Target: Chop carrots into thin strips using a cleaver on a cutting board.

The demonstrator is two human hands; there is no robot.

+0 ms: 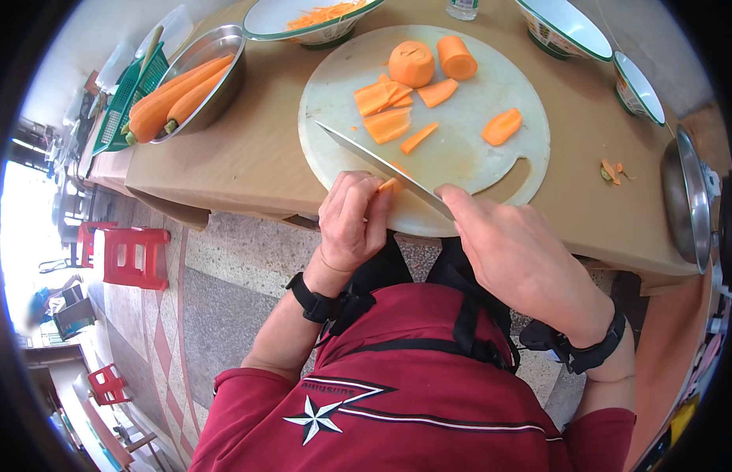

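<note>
My right hand [507, 253] grips a kitchen knife [371, 160], its handle hidden in the fist and its blade slanting to the far left. The blade crosses the near part of a round white cutting board [330, 118]. My left hand [355, 215] pinches a small carrot piece [387, 185] at the board's near edge, close beside the blade. Another bit of carrot [403, 170] shows just beyond the blade. Farther back lie a pile of carrot slices [377, 97], a carrot strip [419, 138], a lone slice [501, 127] and two thick carrot chunks [412, 64].
Whole carrots [177, 97] rest in a steel bowl [227, 76] beside a green basket [115, 118]. Shredded carrot [327, 13] fills part of an enamel bowl [307, 34]. Two more bowls [569, 29], a bottle [462, 8], peel scraps [612, 171] and a steel basin [687, 194] stand around the table.
</note>
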